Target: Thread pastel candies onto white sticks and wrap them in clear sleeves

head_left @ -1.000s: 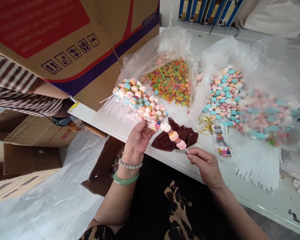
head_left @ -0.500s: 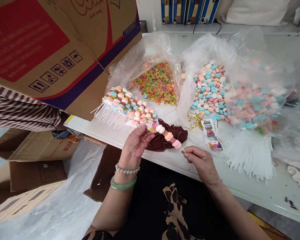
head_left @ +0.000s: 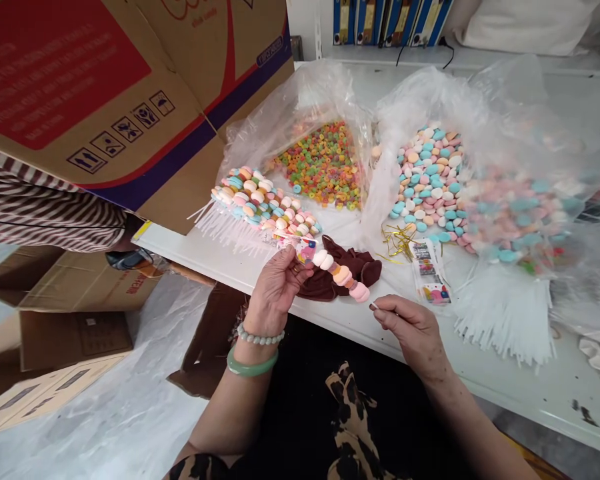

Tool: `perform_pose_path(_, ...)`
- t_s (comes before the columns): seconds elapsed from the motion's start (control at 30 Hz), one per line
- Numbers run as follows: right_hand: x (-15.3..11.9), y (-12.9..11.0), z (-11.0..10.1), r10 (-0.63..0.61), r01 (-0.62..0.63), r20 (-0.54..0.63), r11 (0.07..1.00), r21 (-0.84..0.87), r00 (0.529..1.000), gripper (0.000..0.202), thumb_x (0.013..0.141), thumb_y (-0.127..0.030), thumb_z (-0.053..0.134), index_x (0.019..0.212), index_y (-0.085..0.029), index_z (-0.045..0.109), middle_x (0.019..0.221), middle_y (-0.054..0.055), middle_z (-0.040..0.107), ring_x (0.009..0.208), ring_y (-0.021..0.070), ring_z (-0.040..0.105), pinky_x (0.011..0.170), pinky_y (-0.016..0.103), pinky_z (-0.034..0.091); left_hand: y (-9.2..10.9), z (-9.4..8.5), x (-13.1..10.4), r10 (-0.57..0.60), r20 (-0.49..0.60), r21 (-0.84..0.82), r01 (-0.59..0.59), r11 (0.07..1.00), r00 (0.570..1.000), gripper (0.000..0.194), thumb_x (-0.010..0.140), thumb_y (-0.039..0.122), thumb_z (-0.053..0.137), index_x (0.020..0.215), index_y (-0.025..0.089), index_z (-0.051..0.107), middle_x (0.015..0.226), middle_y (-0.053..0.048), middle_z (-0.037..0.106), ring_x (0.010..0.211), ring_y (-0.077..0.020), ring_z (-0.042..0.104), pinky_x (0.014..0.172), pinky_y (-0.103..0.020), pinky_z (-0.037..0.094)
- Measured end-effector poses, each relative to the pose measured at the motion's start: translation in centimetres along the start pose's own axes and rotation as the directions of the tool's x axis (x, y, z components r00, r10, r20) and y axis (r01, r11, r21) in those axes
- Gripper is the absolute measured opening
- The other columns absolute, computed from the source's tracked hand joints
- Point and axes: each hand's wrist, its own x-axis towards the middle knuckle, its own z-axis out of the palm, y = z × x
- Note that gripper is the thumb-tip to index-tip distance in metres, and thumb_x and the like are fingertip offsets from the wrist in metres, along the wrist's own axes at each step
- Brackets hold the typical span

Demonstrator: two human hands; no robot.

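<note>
A candy skewer [head_left: 343,275] with white, orange and pink pieces slants between my hands. My left hand [head_left: 281,277] pinches its upper end, where a small printed label [head_left: 306,249] shows above the fingers. The fingertips of my right hand [head_left: 410,327] are closed on the white stick at the lower end. Beneath the skewer lies a dark brown cloth [head_left: 360,263]. A pile of filled candy skewers [head_left: 265,203] rests just behind my left hand. To the right of the cloth are gold twist ties [head_left: 399,240] and a stack of printed labels [head_left: 430,272].
Behind are an open plastic bag of small ring candies [head_left: 325,167] and bags of pastel candies [head_left: 427,183]. White sticks [head_left: 507,320] lie fanned at the right. A large carton [head_left: 130,100] stands at the left, beside a person in striped clothing [head_left: 40,207].
The view has shifted slightly, so the table items appear a little further right. The printed label above my left hand shows more fully. Both hands keep their hold on the skewer.
</note>
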Motion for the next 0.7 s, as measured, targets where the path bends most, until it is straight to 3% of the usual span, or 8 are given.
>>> perform_pose_path(0.23, 0.33, -0.76, 0.48, 0.038, -0.039, -0.015, 0.994, -0.103, 0.999, 0.015, 0.083, -0.03, 0.063, 0.073, -0.021, 0.069, 0.063, -0.002, 0.056, 0.059, 0.013, 0.048, 0.057, 0.026, 0.039, 0.12, -0.27, 0.03, -0.037, 0.023, 0.005, 0.036, 0.999, 0.999, 0.021, 0.091, 0.022, 0.057, 0.073, 0.011, 0.061, 0.056, -0.005, 0.066, 0.05, -0.0137, 0.065, 0.05, -0.021, 0.056)
perform_pose_path(0.43, 0.34, -0.94, 0.54, 0.075, -0.077, -0.015, 0.99, -0.118, 0.997, 0.016, 0.081, -0.032, 0.063, 0.071, -0.021, 0.069, 0.065, 0.0, 0.058, 0.06, 0.0137, 0.048, 0.058, 0.027, 0.04, 0.05, -0.62, 0.35, 0.009, 0.046, -0.032, -0.008, 0.999, 0.999, 0.018, 0.088, 0.027, 0.064, 0.076, 0.013, 0.062, 0.062, -0.004, 0.068, 0.052, -0.0138, 0.066, 0.053, -0.024, 0.057)
perform_pose_path(0.6, 0.42, -0.64, 0.35, 0.167, -0.167, -0.012, 0.986, 0.001, 0.986, 0.014, 0.078, -0.032, 0.067, 0.073, -0.021, 0.072, 0.064, -0.001, 0.056, 0.06, 0.013, 0.045, 0.056, 0.026, 0.038, -0.14, -0.84, 0.49, 0.154, 0.137, -0.068, -0.146, 0.987, 0.978, 0.014, 0.077, 0.022, 0.075, 0.076, 0.015, 0.063, 0.071, -0.001, 0.07, 0.062, -0.0151, 0.068, 0.061, -0.028, 0.06)
perform_pose_path(0.7, 0.62, -0.24, 0.25, 0.233, -0.233, 0.014, 0.965, 0.124, 0.972, 0.012, 0.075, -0.032, 0.07, 0.073, -0.02, 0.074, 0.061, -0.001, 0.055, 0.057, 0.0119, 0.042, 0.053, 0.026, 0.036, -0.18, -1.05, 0.67, 0.182, 0.146, -0.025, -0.18, 0.983, 0.972, 0.016, 0.074, 0.022, 0.078, 0.075, 0.014, 0.064, 0.074, -0.002, 0.071, 0.065, -0.0152, 0.069, 0.063, -0.028, 0.059)
